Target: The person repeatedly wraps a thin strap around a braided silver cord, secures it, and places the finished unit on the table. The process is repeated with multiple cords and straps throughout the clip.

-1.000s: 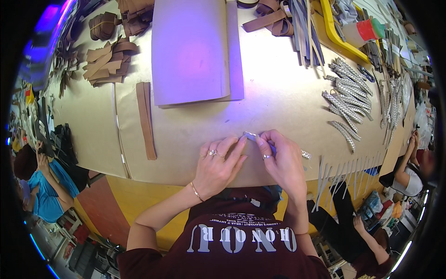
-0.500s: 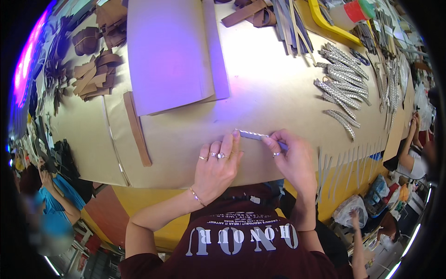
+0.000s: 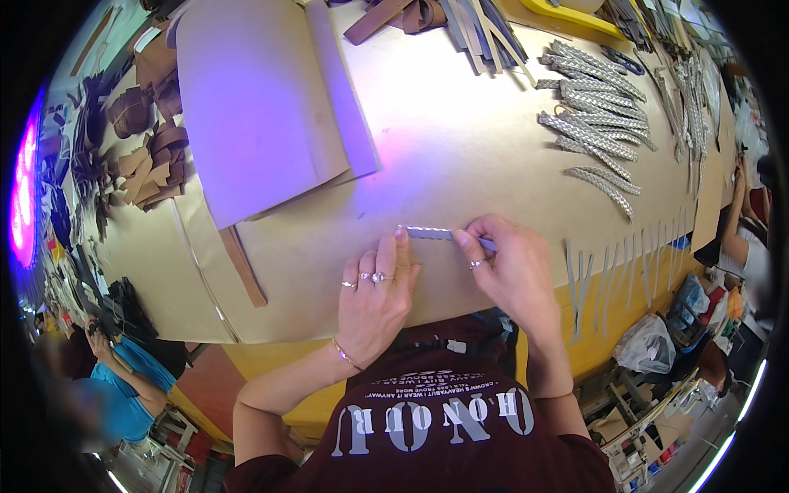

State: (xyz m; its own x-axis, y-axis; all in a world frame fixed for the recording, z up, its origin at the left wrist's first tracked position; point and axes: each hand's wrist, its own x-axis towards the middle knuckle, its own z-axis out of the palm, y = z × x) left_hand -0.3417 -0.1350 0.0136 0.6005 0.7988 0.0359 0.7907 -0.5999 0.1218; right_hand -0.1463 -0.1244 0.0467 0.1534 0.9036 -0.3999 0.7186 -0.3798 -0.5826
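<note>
The braided strip's right end is hidden under the right hand's fingers — length unclear.

Maroon tee w/ pale lettering, rings on fingers, thin bracelet.

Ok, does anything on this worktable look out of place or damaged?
Nothing stands out. Both hands, left hand and right hand, press a silver braided strip flat on the table; the other braided strips lie loosely grouped.

A tan worktable fills the room; left of it a magenta light glows, below it orange floor.
</note>
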